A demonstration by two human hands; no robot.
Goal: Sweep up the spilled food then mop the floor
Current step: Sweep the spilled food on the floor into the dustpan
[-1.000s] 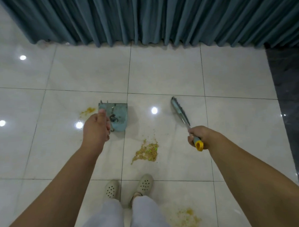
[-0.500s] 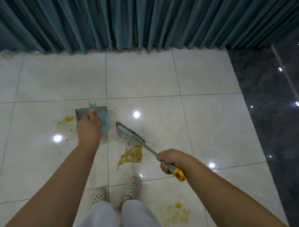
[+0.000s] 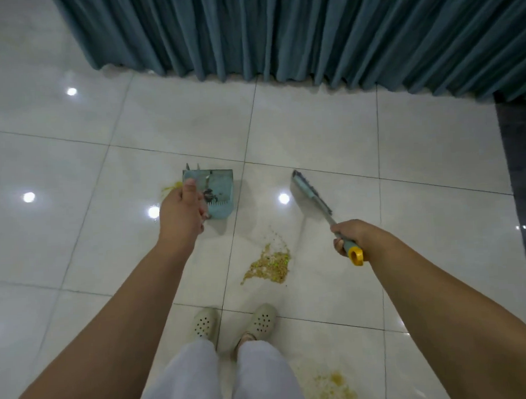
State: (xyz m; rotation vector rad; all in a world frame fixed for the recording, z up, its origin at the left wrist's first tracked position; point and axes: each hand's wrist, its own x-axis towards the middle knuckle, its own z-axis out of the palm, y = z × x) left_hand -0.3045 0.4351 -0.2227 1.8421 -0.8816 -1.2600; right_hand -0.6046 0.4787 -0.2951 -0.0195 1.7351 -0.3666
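We look down at our own two arms stretched over a glossy white tiled floor. Our left hand is curled round the handle of a pale blue dustpan, which hangs out in front of us; the handle itself is hidden under our fingers, and we cannot tell whether the pan touches the tiles. Our right hand is wrapped tight round the grey handle of a small hand brush, its yellow end cap sticking out below our fist and its blue-grey head pointing away from us, up and to the left. Between the two hands and nearer to our feet lies the main pile of spilled food, a crumbly tan heap with green flecks and a thin scatter of crumbs just beyond it; neither the brush nor the dustpan touches it. A smaller yellow smear shows on the tile just left of the dustpan, partly behind our left hand. A third patch of spill sits low in the view, to the right of our legs. Our feet are in cream perforated clogs, side by side, below light trousers. Teal curtains hang along the far edge of the floor, and a dark stone strip runs down the right side.
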